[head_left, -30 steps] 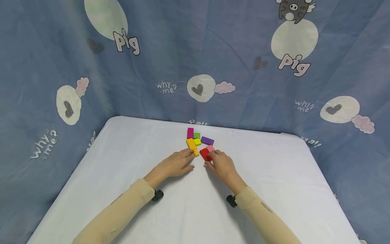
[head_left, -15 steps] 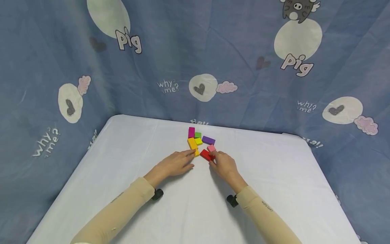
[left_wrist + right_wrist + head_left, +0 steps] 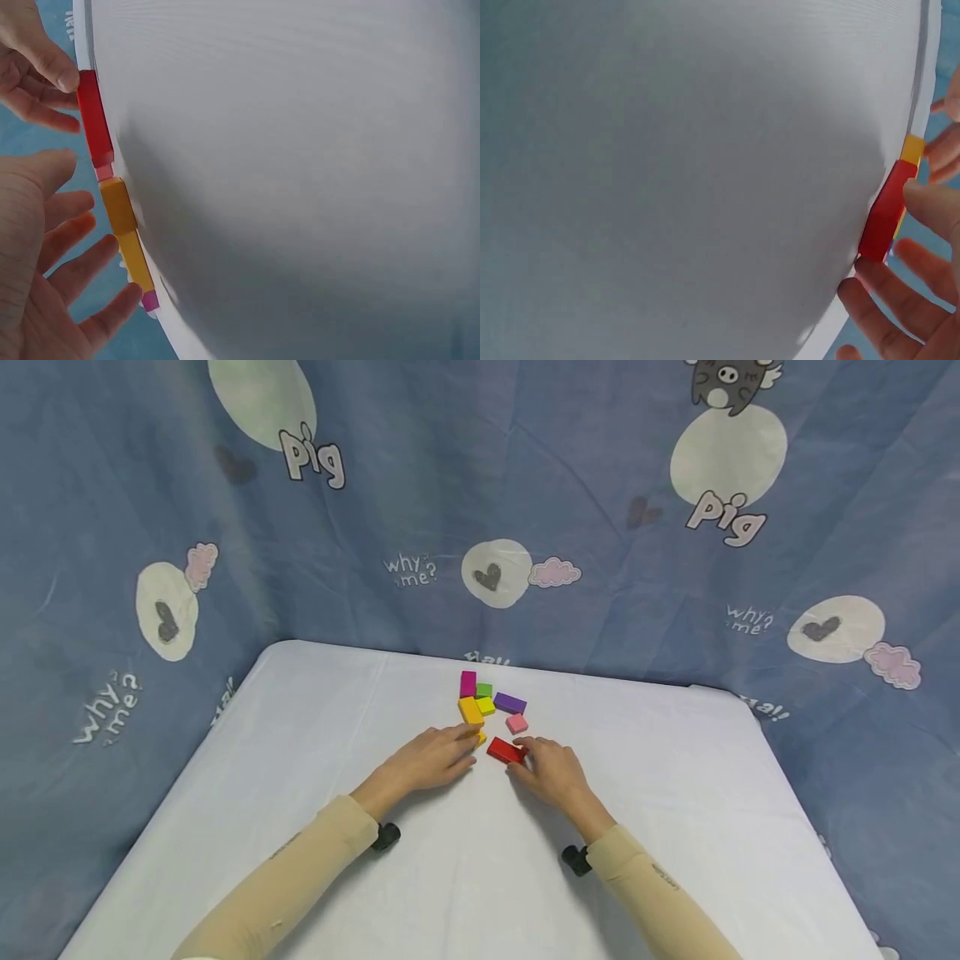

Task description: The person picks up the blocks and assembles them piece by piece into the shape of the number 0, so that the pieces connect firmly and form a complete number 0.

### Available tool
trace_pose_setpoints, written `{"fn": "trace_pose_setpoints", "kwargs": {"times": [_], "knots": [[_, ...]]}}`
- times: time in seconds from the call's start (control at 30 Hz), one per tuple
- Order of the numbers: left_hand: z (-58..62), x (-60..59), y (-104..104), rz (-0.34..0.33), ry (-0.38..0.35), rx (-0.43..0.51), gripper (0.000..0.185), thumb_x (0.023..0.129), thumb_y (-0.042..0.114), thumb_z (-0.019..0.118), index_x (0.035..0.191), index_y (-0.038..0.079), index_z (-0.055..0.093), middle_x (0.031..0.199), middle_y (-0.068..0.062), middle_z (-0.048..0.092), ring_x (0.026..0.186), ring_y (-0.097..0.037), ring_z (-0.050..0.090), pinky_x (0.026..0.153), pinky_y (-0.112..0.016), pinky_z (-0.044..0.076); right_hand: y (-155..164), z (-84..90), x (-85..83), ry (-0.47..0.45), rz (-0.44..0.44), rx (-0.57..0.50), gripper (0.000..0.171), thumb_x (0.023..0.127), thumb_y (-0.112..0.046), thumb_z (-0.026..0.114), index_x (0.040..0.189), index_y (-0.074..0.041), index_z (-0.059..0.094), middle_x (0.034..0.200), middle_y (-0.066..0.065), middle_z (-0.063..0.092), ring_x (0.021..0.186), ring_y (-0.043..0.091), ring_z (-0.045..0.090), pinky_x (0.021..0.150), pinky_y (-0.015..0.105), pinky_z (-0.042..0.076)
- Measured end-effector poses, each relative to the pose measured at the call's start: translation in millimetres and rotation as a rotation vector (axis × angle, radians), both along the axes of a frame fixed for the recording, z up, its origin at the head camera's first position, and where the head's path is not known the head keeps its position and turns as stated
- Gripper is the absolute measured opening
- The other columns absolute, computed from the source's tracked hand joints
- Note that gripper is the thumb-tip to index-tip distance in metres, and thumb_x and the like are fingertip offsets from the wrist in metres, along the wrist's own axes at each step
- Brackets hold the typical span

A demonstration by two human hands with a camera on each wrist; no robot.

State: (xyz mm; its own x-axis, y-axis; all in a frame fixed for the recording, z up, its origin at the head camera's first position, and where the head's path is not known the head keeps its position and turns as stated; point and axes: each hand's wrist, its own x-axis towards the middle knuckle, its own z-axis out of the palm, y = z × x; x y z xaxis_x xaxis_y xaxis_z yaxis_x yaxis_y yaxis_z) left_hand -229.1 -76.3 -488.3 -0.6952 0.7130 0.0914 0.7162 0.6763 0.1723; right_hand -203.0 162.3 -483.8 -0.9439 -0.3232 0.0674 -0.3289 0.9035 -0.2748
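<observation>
In the head view, a red block [image 3: 503, 749] lies on the white table, and my right hand [image 3: 553, 768] pinches its right end between thumb and fingers. The right wrist view shows the thumb against the side of the red block [image 3: 889, 210], with fingertips at its far end. My left hand [image 3: 429, 760] has loosely extended fingers, which reach over a small orange block [image 3: 481, 740] and partly hide it. Beyond those fingertips lies a longer yellow-orange block [image 3: 470, 710]. A pink block [image 3: 517, 723] sits just behind the red one, touched by neither hand.
Farther back are a magenta block [image 3: 468, 684], a green block [image 3: 484, 691], a yellow block [image 3: 486, 705] and a purple block [image 3: 510, 702]. A white cloth [image 3: 480, 877] covers the table. Behind its far edge hangs a blue printed curtain [image 3: 360, 527].
The red block has turned and come toward the front, away from the pink block, with my right hand at its end. My left hand has stayed nearly in place.
</observation>
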Motion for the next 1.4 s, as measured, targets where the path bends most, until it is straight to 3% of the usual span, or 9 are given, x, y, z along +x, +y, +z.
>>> {"fn": "trace_pose_setpoints", "kwargs": {"times": [0.23,0.47,0.67,0.9,1.4], "knots": [[-5.4,-1.8,1,-0.018,-0.005,0.01,0.044,0.099,0.026,0.058,0.139,0.007,0.056,0.147,-0.011,0.047,0.128,-0.025,0.05,0.099,-0.044,0.045,-3,-4.3,0.4,-0.015,-0.008,0.028,0.045,0.088,-0.031,0.074,0.127,-0.01,0.066,0.1,0.006,0.066,0.081,0.02,0.057,0.075,0.036,0.049],[-1.2,0.7,0,0.009,-0.04,0.016,0.039,0.099,0.024,0.059,0.135,0.01,0.06,0.142,-0.009,0.052,0.124,-0.026,0.054,0.097,-0.046,0.047,1,-0.9,3.7,-0.033,0.006,0.006,0.043,0.088,-0.029,0.074,0.127,-0.011,0.067,0.107,0.008,0.067,0.092,0.023,0.061,0.082,0.039,0.051],[-1.8,-0.9,-1,0.02,0.022,0.019,0.032,0.098,0.024,0.06,0.128,0.013,0.066,0.129,-0.01,0.056,0.109,-0.025,0.059,0.089,-0.041,0.05,3,-1.1,6.7,-0.053,0.029,0.001,0.044,0.088,-0.029,0.074,0.128,-0.012,0.066,0.108,0.007,0.066,0.096,0.024,0.061,0.085,0.04,0.051],[-2.9,-2.1,-1,0.056,0.013,-0.009,0.039,0.099,0.024,0.058,0.136,0.01,0.059,0.138,-0.012,0.053,0.119,-0.028,0.055,0.095,-0.045,0.048,5,-2.3,9.5,-0.033,0.072,-0.026,0.044,0.088,-0.028,0.074,0.128,-0.012,0.066,0.108,0.007,0.066,0.098,0.024,0.061,0.087,0.041,0.051],[-3.4,-2.8,-2,0.038,0.066,0.036,0.03,0.097,0.021,0.062,0.123,0.008,0.068,0.121,-0.011,0.06,0.104,-0.025,0.06,0.085,-0.042,0.051,8,-3.6,17.9,-0.065,0.102,-0.062,0.046,0.089,-0.03,0.073,0.132,-0.016,0.063,0.115,0.005,0.065,0.106,0.022,0.058,0.093,0.04,0.049]]}}
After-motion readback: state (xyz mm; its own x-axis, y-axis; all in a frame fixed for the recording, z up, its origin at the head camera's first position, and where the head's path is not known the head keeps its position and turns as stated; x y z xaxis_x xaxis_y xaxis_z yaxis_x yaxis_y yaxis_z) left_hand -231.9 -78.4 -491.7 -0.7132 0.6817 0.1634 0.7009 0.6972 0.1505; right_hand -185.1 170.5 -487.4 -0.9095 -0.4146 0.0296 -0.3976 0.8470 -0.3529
